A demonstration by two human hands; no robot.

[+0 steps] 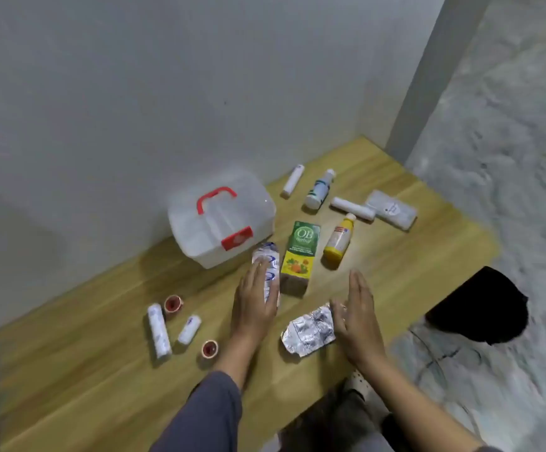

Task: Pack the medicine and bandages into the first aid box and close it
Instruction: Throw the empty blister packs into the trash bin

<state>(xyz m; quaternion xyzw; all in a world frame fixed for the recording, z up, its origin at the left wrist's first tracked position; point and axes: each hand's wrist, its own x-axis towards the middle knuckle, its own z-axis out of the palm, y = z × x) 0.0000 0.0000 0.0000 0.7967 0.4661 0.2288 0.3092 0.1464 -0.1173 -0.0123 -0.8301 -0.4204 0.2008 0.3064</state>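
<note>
A translucent first aid box with a red handle and red latch stands shut near the wall. My left hand hovers flat and open over a white-and-blue wrapped pack. My right hand is open, its fingers beside silver blister packs. A green-and-yellow medicine carton and a yellow bottle lie ahead of my hands. Further back lie a white bottle, two white bandage rolls and a clear packet. At the left are bandage rolls and two red-cored tape rolls.
Everything rests on a wooden table pushed against a white wall. Its right edge drops to a grey marbled floor, where a black object sits close to the table.
</note>
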